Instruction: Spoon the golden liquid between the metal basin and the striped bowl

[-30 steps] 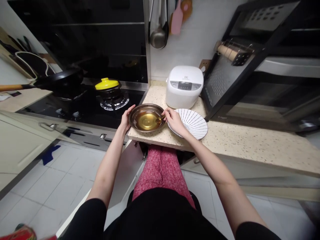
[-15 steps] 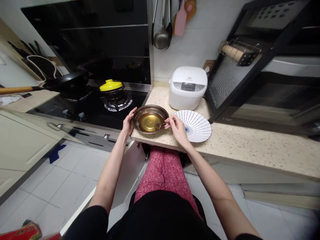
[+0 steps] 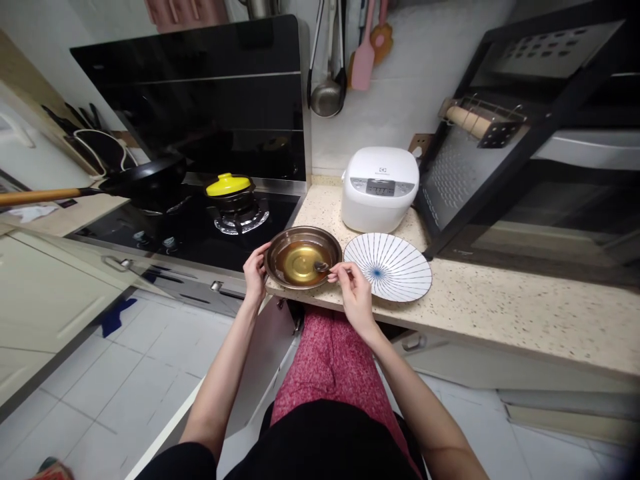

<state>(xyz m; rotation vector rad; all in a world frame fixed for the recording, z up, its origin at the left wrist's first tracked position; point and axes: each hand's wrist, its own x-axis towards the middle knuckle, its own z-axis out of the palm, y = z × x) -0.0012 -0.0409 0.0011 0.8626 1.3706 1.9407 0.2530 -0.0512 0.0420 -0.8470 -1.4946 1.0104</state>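
Note:
A round metal bowl with clear amber-yellow liquid in it stands at the left end of the speckled counter. My left hand grips the bowl's left rim. With its fingers pinched, my right hand holds a small metal spoon by the handle over the bowl's right rim. The spoon's head is in or at the liquid; how deep I cannot tell. Just right of the bowl lies a white plate with dark radiating lines, partly behind my right hand.
A white rice cooker stands behind the plate. On the stove to the left are a yellow-lidded pot and a black wok with a wooden handle. Below the counter a cabinet door hangs open. Dark racks and an oven fill the right.
The view has tilted, so everything sits slightly lower in the picture. The spoon has shifted a little within the bowl, and my right hand's fingers have moved slightly. My left hand keeps its grip.

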